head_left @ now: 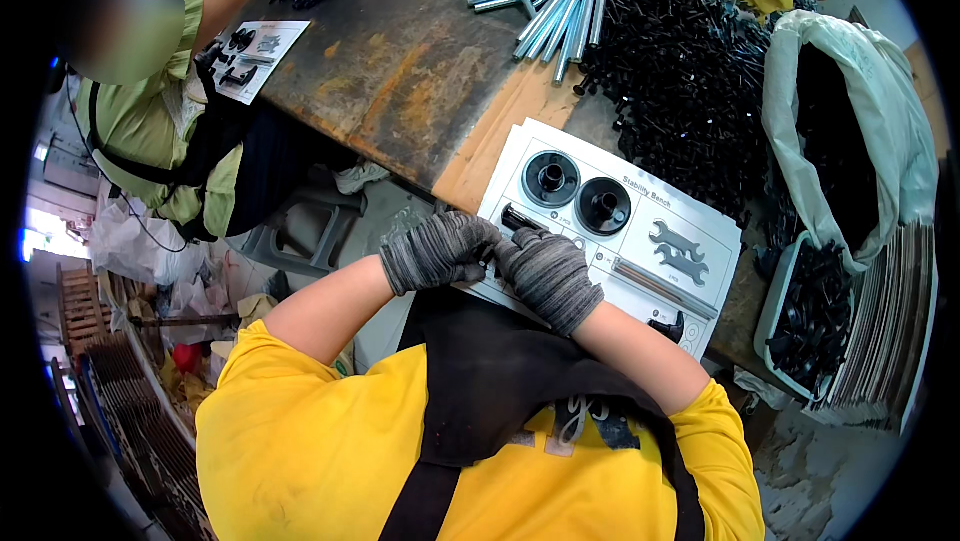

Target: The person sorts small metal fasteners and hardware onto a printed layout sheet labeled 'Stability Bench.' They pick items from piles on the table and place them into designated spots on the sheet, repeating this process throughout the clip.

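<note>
Both hands wear grey knit gloves and meet over the near left edge of a white printed card (pixel 648 199). My left hand (pixel 440 251) is closed, fingertips pinched by the card's edge. Close against it, my right hand (pixel 548 276) is closed too, its fingers curled down. What they pinch is hidden between the gloves. A short black cylindrical part (pixel 517 218) lies just beyond my right fingers. Farther up the card sit two round black discs (pixel 604 206) with raised hubs. To the right are two flat grey wrenches (pixel 681 251), metal rods (pixel 655 283) and a black knobbed part (pixel 667 328).
Heaped black bolts (pixel 680 71) cover the table beyond the card, beside a pile of shiny metal tubes (pixel 565 16). A white sack (pixel 880 131), a bin of black parts (pixel 808 321) and stacked cardboard (pixel 885 326) stand right. A co-worker (pixel 165 141) sits left by another card (pixel 262 59).
</note>
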`<state>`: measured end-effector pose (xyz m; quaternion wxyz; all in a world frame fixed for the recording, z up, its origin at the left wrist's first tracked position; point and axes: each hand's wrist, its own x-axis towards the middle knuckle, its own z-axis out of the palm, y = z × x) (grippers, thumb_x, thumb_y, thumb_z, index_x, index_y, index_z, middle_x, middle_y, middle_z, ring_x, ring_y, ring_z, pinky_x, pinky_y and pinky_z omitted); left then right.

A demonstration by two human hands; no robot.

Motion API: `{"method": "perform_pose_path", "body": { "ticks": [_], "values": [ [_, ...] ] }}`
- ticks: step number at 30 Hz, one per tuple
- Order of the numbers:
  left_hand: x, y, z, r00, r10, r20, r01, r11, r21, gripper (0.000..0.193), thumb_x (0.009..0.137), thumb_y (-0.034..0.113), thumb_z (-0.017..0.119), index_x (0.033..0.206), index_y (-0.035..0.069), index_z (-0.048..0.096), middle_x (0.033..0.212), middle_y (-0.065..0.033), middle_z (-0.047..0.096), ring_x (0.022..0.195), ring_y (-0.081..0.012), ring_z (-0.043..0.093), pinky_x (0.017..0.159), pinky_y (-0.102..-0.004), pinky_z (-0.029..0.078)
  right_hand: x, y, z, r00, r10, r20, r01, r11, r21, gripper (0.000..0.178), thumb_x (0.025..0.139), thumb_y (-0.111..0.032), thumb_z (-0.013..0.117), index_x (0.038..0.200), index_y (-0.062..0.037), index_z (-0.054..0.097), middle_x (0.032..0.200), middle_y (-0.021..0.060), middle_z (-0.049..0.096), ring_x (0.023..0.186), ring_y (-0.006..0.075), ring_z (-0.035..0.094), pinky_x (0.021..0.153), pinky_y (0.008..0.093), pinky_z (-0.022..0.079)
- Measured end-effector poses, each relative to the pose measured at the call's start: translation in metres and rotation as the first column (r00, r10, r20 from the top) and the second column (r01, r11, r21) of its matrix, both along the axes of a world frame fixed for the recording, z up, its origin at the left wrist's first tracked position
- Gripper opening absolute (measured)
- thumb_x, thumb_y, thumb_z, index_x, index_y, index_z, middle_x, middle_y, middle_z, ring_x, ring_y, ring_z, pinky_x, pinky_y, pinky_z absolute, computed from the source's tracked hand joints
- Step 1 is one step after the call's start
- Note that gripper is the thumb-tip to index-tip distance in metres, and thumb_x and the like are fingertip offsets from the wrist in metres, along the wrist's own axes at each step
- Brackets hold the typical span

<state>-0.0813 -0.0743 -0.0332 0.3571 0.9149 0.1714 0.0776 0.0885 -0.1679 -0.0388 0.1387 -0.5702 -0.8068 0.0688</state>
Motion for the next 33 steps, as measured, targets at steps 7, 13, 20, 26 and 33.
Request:
{"method": "perform_pose_path", "body": {
  "ticks": [7,13,20,26,33],
  "values": [
    [-0.001,-0.002,-0.004,0.998,0.028,0.063,-0.029,0.999,0.015,0.041,0.058,0.008,0.072,0.096,0.009,0.056,0.081,-0.0089,0.059,0.076,-0.0283,0.059,0.069,-0.034,0.048,-0.001,0.002,0.001,0.998,-0.024,-0.05,0.025,0.999,0.022,0.013,0.072,-0.02,0.058,0.077,-0.0079,0.058,0.07,0.0096,0.055,0.063,0.0258,0.058,0.051,0.0368,0.047],
    [0.001,-0.005,-0.005,0.997,-0.027,0.072,0.026,1.0,0.016,0.038,0.058,0.006,0.07,0.092,0.008,0.054,0.079,-0.009,0.057,0.075,-0.0287,0.056,0.068,-0.0354,0.046,0.026,-0.015,0.017,1.0,0.027,0.005,-0.027,0.993,0.119,0.015,0.069,-0.019,0.057,0.08,-0.0082,0.055,0.072,0.0063,0.054,0.059,0.0213,0.058,0.048,0.034,0.046],
    [0.009,-0.006,-0.004,0.996,-0.072,0.062,0.069,0.996,0.053,0.038,0.057,0.003,0.07,0.09,0.009,0.053,0.078,-0.0083,0.057,0.073,-0.0285,0.056,0.066,-0.0357,0.046,0.02,-0.031,0.005,0.979,0.204,0.03,-0.206,0.966,0.153,0.019,0.069,-0.017,0.055,0.084,-0.0057,0.056,0.078,0.0074,0.055,0.063,0.0196,0.058,0.049,0.0312,0.046],
    [0.008,-0.005,-0.006,0.995,-0.092,0.044,0.09,0.994,0.059,0.041,0.056,0.006,0.072,0.093,0.011,0.053,0.082,-0.008,0.059,0.073,-0.0284,0.059,0.064,-0.0377,0.046,0.015,-0.036,-0.004,0.973,0.209,-0.094,-0.2,0.976,0.09,0.017,0.071,-0.018,0.057,0.085,-0.0087,0.057,0.084,0.009,0.059,0.069,0.0245,0.06,0.055,0.0349,0.05],
    [0.009,-0.007,-0.013,0.983,-0.09,0.16,0.073,0.991,0.109,0.043,0.056,0.01,0.073,0.094,0.01,0.052,0.089,-0.0093,0.061,0.077,-0.0293,0.06,0.068,-0.0363,0.048,0.012,-0.026,-0.005,0.973,0.093,-0.211,-0.079,0.994,0.071,0.013,0.074,-0.018,0.058,0.083,-0.0088,0.059,0.078,0.0094,0.058,0.069,0.0257,0.06,0.055,0.0355,0.05]
  ]
}}
